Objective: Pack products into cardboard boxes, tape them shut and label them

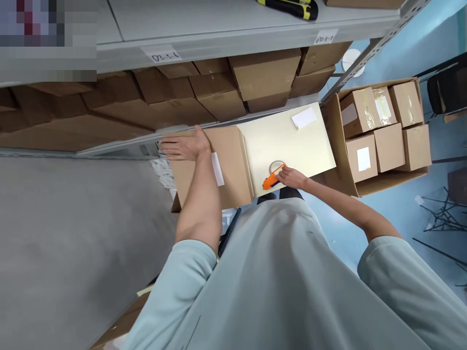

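My left hand (186, 145) lies flat on top of a brown cardboard box (233, 165), its fingers stretched out towards the far left edge. A white label (218, 169) on the box shows beside my wrist. To the right, my right hand (292, 177) is closed on an orange tape dispenser (270, 181), which has a roll of tape in it. The dispenser is at the near edge of a pale work board (288, 141); I cannot tell whether it touches the surface. A small white stack of labels or cards (304, 118) rests near the board's far edge.
A large open carton (337, 146) holding several smaller boxes stands at the right. Behind the board, a grey metal shelf (237, 29) has several cardboard boxes (266, 73) beneath it. A black and yellow tool (292, 7) lies on the shelf. Grey floor (91, 218) spreads to the left.
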`<state>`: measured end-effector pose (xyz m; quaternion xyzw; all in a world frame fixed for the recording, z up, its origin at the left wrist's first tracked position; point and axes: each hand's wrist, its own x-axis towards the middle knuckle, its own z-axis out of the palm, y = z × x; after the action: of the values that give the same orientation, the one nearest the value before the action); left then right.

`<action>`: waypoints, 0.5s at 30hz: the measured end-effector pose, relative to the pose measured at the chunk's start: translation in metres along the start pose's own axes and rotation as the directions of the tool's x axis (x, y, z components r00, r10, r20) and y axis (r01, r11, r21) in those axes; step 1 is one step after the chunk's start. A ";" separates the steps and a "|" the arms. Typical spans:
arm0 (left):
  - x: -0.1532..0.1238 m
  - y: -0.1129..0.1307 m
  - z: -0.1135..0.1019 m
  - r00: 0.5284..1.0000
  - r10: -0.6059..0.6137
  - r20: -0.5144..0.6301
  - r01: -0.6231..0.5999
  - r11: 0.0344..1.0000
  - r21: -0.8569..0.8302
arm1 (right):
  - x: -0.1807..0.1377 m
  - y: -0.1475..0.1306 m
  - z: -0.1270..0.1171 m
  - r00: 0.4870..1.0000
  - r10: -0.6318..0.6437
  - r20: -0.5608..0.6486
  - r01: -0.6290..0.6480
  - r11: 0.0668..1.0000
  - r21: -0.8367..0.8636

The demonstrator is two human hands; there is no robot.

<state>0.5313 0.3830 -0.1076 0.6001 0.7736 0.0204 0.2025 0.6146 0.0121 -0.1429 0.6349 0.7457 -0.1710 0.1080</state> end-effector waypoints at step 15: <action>-0.018 -0.039 0.023 0.961 0.276 0.011 -0.276 0.959 0.060 | -0.022 -0.001 0.029 0.985 -0.171 0.019 0.154 0.926 0.345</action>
<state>0.5069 0.3501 -0.1347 0.7081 0.6822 0.0240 0.1803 0.6153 -0.0193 -0.1607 0.5755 0.7518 -0.3217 -0.0002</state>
